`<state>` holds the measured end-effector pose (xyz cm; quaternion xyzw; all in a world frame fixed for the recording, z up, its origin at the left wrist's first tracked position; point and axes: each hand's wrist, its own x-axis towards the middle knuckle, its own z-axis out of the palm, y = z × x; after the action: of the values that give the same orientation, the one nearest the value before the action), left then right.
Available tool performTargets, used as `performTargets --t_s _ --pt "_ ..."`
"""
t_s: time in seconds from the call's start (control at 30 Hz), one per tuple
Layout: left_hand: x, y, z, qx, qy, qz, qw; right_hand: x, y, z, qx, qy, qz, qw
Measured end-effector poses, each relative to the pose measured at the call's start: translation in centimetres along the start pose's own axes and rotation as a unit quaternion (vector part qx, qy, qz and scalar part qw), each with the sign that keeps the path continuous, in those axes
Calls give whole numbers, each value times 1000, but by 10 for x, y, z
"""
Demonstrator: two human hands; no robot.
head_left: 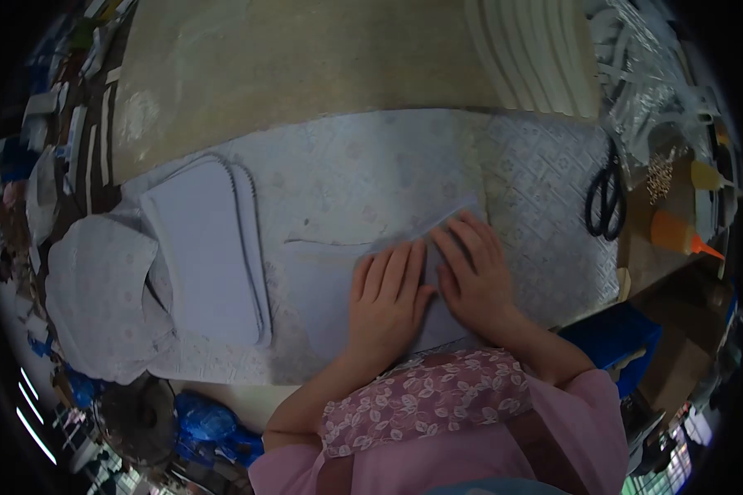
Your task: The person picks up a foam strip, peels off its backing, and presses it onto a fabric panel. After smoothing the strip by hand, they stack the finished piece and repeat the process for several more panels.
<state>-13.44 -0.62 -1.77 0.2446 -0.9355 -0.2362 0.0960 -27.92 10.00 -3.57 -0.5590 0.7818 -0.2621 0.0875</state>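
A pale grey-lavender sheet lies on the patterned cloth in front of me, its upper edge turned toward the far side. My left hand rests palm down on the middle of it, fingers stretched forward. Close beside it, my right hand lies on the sheet's right part, with its fingertips at the upper right edge. Both hands look flat and hold nothing that I can see. What is under the palms is hidden. Left of the hands is a stack of similar pale pieces with rounded corners and zigzag edges.
White patterned fabric is heaped at the far left. Black scissors lie at the right, near an orange-tipped bottle and clear plastic wrap. A beige board with pale strips spans the back. A blue bin stands lower right.
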Motion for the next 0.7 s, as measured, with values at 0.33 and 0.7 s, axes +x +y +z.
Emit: performTargets --t_s 0.33,0.7 --pt "-35 -60 -35 41 83 -48 994 2 -3 -1 -33 -3 -14 999" --pt "-38 -63 -32 90 110 -64 988 1 -2 0 -43 -6 -12 999"
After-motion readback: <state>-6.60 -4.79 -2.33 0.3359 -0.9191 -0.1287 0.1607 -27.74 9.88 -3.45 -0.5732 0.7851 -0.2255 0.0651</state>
